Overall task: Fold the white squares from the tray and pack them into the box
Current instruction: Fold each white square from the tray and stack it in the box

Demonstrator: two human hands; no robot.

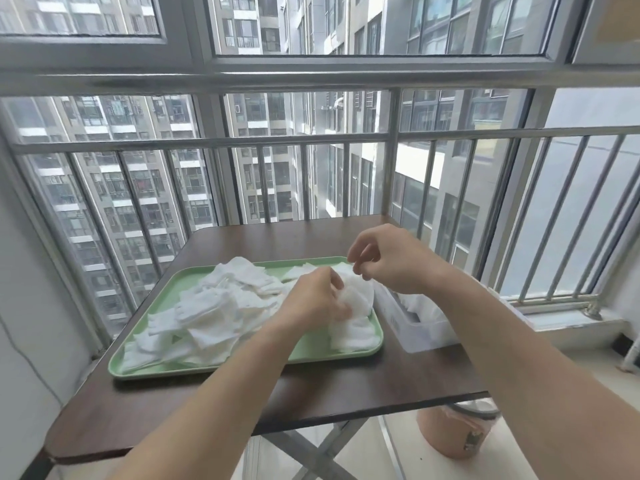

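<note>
Both hands are over the right end of the green tray (145, 368), working on one white square (360, 294). The left hand (311, 299) has its grip closed on the near side of that square, pinching the soft cloth. The right hand (388, 261) is higher and farther back, with finger and thumb pinched together on the square's top edge. So the square hangs between the two hands, and it looks like it is being folded.

The box (415, 327) sits on the brown surface (311, 393) just beside the tray, on the right. It lies right under the right arm, so the right hand is nearer to it. The box runs long from front to back. Some white squares seem to be inside it already.

A big pile of loose squares (214, 306) is heaped in the middle and left of the tray, so lots of work is left.

The hands hide most of the held square, so I cannot tell how many folds it has. The right arm covers part of the box
</note>
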